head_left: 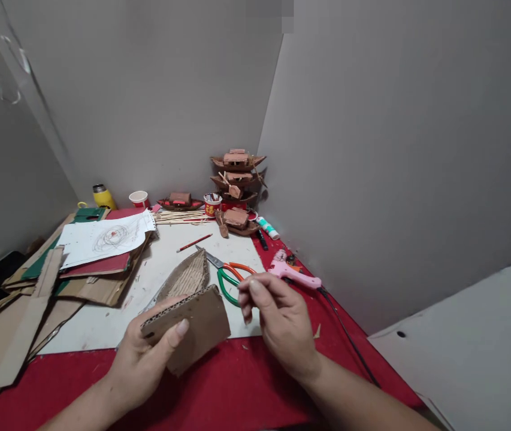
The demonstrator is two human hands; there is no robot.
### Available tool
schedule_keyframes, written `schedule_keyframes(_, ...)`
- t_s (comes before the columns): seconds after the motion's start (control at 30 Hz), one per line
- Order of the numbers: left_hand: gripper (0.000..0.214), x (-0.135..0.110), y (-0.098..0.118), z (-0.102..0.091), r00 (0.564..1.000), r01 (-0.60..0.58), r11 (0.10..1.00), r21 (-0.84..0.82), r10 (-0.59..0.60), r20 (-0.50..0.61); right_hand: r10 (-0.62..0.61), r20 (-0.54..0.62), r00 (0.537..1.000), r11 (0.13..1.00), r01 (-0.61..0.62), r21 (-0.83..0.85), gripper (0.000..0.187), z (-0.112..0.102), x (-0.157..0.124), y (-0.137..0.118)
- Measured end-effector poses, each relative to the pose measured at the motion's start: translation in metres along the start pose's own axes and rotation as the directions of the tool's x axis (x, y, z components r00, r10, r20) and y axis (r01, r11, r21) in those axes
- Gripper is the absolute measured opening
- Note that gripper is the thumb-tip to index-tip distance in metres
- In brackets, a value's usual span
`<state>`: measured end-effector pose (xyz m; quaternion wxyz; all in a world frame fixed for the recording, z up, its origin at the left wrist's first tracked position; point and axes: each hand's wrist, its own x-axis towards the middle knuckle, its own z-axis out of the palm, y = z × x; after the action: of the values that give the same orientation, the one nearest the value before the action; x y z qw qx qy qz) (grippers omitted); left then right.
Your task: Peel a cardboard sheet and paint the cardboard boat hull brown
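Observation:
My left hand (145, 350) grips a piece of corrugated cardboard (201, 329), thumb on its near face and fingers behind. The piece is tilted, its fluted edge facing up. To its right, a small distance away, is my right hand (280, 317), thumb and fingertips brought together; whatever may be between them is too small to make out. Just behind the held piece lies a cardboard boat hull (190, 275) with ridged inner walls. Scissors (221, 266) with one orange and one green handle rest beyond my right fingertips, blades pointing away to the left.
A pink glue gun (293, 272) with a black cord lies at right. Finished model boats (237, 161) are stacked at the back near a paper cup (212, 205) and thin sticks (183, 217). Cardboard sheets (97, 290) and a drawing (106, 236) pile up left. A red pencil (194, 242) lies mid-table.

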<state>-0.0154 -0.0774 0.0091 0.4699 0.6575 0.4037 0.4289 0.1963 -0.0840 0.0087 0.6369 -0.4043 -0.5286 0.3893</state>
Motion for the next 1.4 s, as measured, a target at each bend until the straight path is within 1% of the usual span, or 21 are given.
schedule_keyframes(0.1,0.031,-0.003,-0.001,0.005,0.995,-0.083,0.996,0.025,0.084,-0.053,0.094,0.160,0.983,0.993,-0.104,0.051,0.030,-0.001,-0.008,-0.005)
schedule_keyframes(0.17,0.030,-0.004,-0.001,0.007,0.994,-0.081,0.997,-0.011,0.080,-0.070,0.122,0.277,0.953,0.991,-0.130,0.012,0.030,-0.001,-0.012,-0.007)
schedule_keyframes(0.23,0.035,-0.003,-0.001,0.008,0.996,0.010,0.993,-0.116,-0.020,-0.084,0.087,0.236,0.968,0.996,-0.084,-0.022,0.026,-0.001,-0.012,-0.007)
schedule_keyframes(0.33,0.051,0.002,0.000,0.005,0.964,0.175,0.919,-0.352,-0.232,-0.127,-0.006,0.051,0.999,0.994,0.012,-0.104,0.017,-0.002,-0.003,-0.006)
schedule_keyframes(0.37,0.055,0.004,0.001,0.004,0.948,0.190,0.886,-0.423,-0.277,-0.154,-0.002,0.065,0.998,0.991,0.011,-0.135,0.021,-0.002,0.000,-0.005)
schedule_keyframes(0.4,0.057,0.007,0.001,0.003,0.933,0.189,0.857,-0.480,-0.308,-0.184,0.036,0.138,0.990,0.987,-0.013,-0.159,0.026,-0.001,0.002,-0.005)
schedule_keyframes(0.43,0.057,0.010,0.002,0.002,0.920,0.186,0.832,-0.522,-0.334,-0.205,0.099,0.246,0.964,0.983,-0.057,-0.173,0.027,-0.001,0.004,-0.004)
schedule_keyframes(0.5,0.050,0.016,0.005,0.000,0.903,0.194,0.794,-0.576,-0.374,-0.212,0.233,0.446,0.864,0.968,-0.165,-0.187,0.026,0.002,0.004,-0.001)
schedule_keyframes(0.57,0.042,0.022,0.008,-0.005,0.903,0.218,0.771,-0.598,-0.392,-0.177,0.298,0.518,0.802,0.954,-0.240,-0.177,0.030,0.004,0.002,0.001)
schedule_keyframes(0.63,0.034,0.028,0.011,-0.014,0.924,0.187,0.774,-0.605,-0.348,-0.159,0.299,0.481,0.824,0.954,-0.242,-0.178,0.031,0.004,0.002,0.003)
schedule_keyframes(0.7,0.027,0.034,0.013,-0.028,0.935,0.063,0.799,-0.599,-0.257,-0.245,0.235,0.395,0.888,0.961,-0.154,-0.228,0.027,0.003,0.004,0.003)
schedule_keyframes(0.77,0.021,0.040,0.013,-0.043,0.928,-0.017,0.807,-0.591,-0.208,-0.311,0.097,0.315,0.944,0.960,-0.005,-0.282,0.017,0.001,0.008,0.004)
schedule_keyframes(0.83,0.018,0.045,0.012,-0.055,0.923,-0.043,0.806,-0.590,-0.193,-0.332,-0.044,0.277,0.960,0.949,0.127,-0.289,0.004,-0.002,0.012,0.004)
schedule_keyframes(0.9,0.021,0.047,0.009,-0.060,0.950,0.025,0.822,-0.569,-0.197,-0.243,-0.124,0.301,0.945,0.944,0.206,-0.259,0.014,-0.004,0.015,0.002)
schedule_keyframes(0.97,0.033,0.045,0.006,-0.057,0.982,0.161,0.846,-0.508,-0.190,-0.004,-0.153,0.376,0.914,0.938,0.253,-0.235,0.024,-0.007,0.016,0.000)
schedule_keyframes(1.0,0.042,0.043,0.004,-0.054,0.972,0.230,0.859,-0.457,-0.182,0.148,-0.151,0.426,0.892,0.934,0.270,-0.232,0.028,-0.008,0.016,-0.002)
schedule_keyframes(1.07,0.058,0.037,0.002,-0.044,0.889,0.328,0.882,-0.338,-0.167,0.427,-0.118,0.533,0.838,0.924,0.289,-0.250,0.031,-0.009,0.014,-0.005)
schedule_keyframes(1.13,0.065,0.029,0.000,-0.034,0.786,0.371,0.900,-0.228,-0.173,0.594,-0.057,0.614,0.787,0.909,0.295,-0.294,0.031,-0.008,0.012,-0.007)
schedule_keyframes(1.2,0.063,0.023,0.000,-0.027,0.729,0.342,0.928,-0.146,-0.164,0.664,-0.020,0.652,0.758,0.897,0.301,-0.323,0.031,-0.005,0.009,-0.008)
schedule_keyframes(1.23,0.062,0.020,0.000,-0.024,0.719,0.308,0.945,-0.114,-0.153,0.678,-0.020,0.658,0.753,0.897,0.304,-0.321,0.030,-0.004,0.007,-0.008)
schedule_keyframes(1.4,0.078,0.009,0.011,-0.015,0.754,0.139,0.990,0.009,-0.112,0.647,-0.088,0.620,0.779,0.924,0.296,-0.241,0.026,-0.001,0.004,-0.008)
